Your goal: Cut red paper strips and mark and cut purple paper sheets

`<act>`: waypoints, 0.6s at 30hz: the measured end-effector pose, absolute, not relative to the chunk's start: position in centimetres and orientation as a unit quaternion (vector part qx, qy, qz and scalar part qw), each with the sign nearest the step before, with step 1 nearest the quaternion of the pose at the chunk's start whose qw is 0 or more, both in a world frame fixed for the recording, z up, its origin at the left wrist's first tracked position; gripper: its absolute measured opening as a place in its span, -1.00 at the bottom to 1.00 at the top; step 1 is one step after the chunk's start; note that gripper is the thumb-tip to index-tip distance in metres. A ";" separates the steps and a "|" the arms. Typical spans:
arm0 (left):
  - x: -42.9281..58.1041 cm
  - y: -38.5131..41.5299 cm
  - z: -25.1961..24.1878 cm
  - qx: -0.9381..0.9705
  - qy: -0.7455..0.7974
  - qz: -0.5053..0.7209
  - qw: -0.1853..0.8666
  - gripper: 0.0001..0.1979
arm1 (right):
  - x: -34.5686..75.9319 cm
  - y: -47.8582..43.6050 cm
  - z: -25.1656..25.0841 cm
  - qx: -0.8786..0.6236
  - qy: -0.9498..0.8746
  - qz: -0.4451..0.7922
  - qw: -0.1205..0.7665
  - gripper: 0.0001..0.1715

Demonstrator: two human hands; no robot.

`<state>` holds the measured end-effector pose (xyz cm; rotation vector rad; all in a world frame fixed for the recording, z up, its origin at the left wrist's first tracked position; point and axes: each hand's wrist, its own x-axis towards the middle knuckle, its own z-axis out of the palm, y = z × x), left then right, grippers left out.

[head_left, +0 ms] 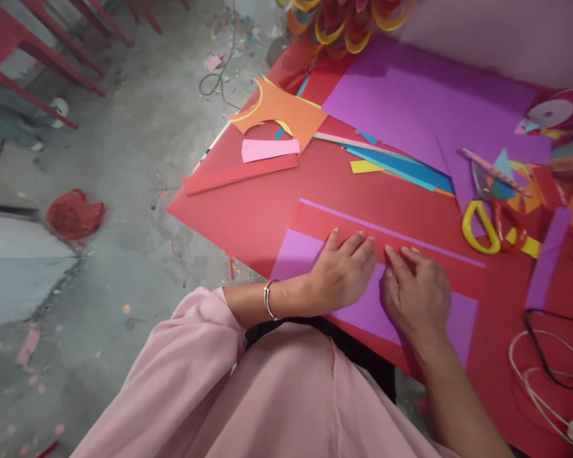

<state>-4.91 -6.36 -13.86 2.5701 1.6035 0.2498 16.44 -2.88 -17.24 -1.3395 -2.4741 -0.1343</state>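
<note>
A sheet of purple paper (pixel 298 251) lies near the table's front edge, with a red paper strip (pixel 439 277) across its upper part. Beyond the red, a thin purple line (pixel 391 231) shows along the far side. My left hand (pixel 346 270) rests on the papers, fingers stretched out and fingertips on the red strip. Close beside it, my right hand (pixel 417 289) presses its fingertips on the same strip, fingers slightly bent and apart. Neither hand grasps anything that I can see. Scissors with a yellow handle (pixel 480 229) lie to the right, beyond my hands.
Red strips (pixel 243 175), a pink piece (pixel 270 149), an orange cut-out (pixel 286 111) and blue strips (pixel 401 168) lie farther back. A large purple sheet (pixel 424 95) covers the back. Cables (pixel 530 375) lie at right. Red chairs (pixel 42 44) stand on the littered floor.
</note>
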 end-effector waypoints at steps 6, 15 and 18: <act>-7.7 -7.3 -13.5 0.806 0.582 0.085 0.065 -0.50 | 16.3 -3.0 -17.2 -0.462 -0.869 -0.063 0.165 -0.52; -8.6 -7.6 -13.9 0.806 0.583 0.061 0.086 -0.44 | 16.4 -3.0 -17.2 -0.474 -0.864 -0.041 0.164 -0.49; -8.4 -7.5 -13.7 0.800 0.590 0.054 0.094 -0.44 | 16.3 -3.1 -17.2 -0.475 -0.863 -0.032 0.168 -0.49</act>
